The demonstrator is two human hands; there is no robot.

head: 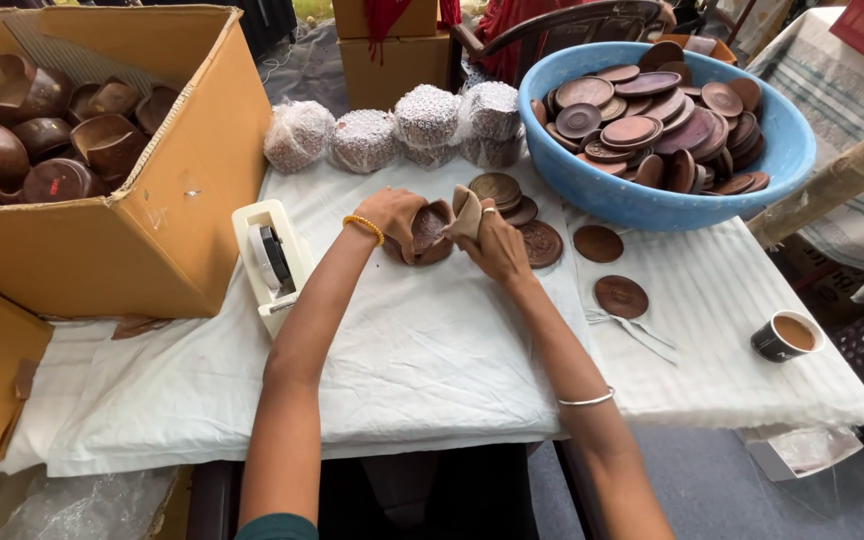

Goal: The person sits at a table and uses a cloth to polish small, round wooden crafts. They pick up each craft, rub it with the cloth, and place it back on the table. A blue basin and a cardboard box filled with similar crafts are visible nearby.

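Right now both hands meet over the middle of the white-covered table (432, 360). The left hand (392, 212) cups a small brown wooden bowl (430, 228), fingers curled round its rim and tipping its hollow toward the person, likely so the inside can be reached. The right hand (497, 245) pinches a tan cloth (467, 213) between thumb and fingers and presses it against the bowl's upper edge, as you would for wiping.

That bowl looks dark reddish-brown, with a dull, dusty inner face, and it sits just above the tabletop, touching a short stack of round wooden lids (507, 197) lying behind it. More single lids (620, 296) lie flat to the right, spread out and apart.

Behind those, a big blue basin (782, 150) is heaped with the same lids, near the right hand. On the left, an open cardboard box (182, 190) holds more brown bowls piled loosely. A cream tape dispenser (270, 262) stands beside the left forearm, four wrapped bundles (397, 135) line the far edge, and a cup of tea (787, 336) waits near the right corner.
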